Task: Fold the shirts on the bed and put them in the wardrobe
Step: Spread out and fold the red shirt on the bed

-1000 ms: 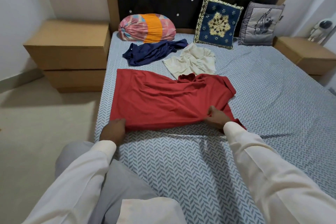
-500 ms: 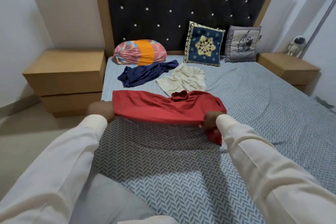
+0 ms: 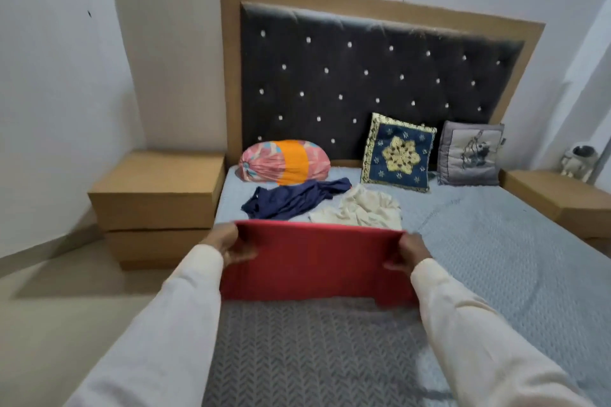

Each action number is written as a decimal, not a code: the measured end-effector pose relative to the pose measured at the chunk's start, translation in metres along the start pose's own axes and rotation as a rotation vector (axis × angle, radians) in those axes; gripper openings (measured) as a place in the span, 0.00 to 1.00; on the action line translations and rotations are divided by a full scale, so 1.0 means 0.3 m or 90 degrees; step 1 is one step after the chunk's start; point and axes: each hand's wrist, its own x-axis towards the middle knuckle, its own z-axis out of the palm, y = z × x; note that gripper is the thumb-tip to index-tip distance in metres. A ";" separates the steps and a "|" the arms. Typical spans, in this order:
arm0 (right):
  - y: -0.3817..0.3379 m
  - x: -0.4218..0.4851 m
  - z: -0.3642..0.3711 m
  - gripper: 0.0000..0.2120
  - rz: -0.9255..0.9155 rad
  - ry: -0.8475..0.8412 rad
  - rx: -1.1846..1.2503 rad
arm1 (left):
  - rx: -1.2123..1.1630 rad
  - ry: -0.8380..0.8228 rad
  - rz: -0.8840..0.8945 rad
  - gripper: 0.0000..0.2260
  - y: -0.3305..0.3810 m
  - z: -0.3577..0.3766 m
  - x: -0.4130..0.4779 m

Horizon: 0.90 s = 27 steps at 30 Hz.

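— What does each grip hold?
— The left hand and right hand are each clamped on a top corner of the red cotton shirt, lifted above the patterned grey bed.
— Open room?
— Bare sheet below and rightward.
— Count?
— Three shirts: red, crumpled navy shirt, cream shirt; three cushions.

The red shirt hangs stretched flat above the bed. Behind it, a navy shirt and a cream shirt lie crumpled on the bed.
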 end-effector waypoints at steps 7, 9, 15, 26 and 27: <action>-0.696 -0.062 -0.024 0.28 -0.449 0.183 0.218 | -0.093 0.096 0.418 0.33 0.801 -0.016 0.305; -0.734 -0.092 -0.061 0.23 -0.490 0.276 0.032 | -0.010 0.148 0.489 0.33 0.822 0.001 0.167; -0.563 -0.118 -0.100 0.19 -0.477 0.276 -0.276 | 0.359 0.392 0.540 0.20 0.497 -0.037 0.036; -0.025 -0.190 -0.095 0.17 -0.201 -0.004 -0.674 | 0.933 0.096 0.212 0.17 -0.255 -0.235 0.019; 0.007 -0.197 -0.095 0.17 -0.193 -0.035 -0.709 | 0.924 0.058 0.194 0.17 -0.309 -0.238 0.008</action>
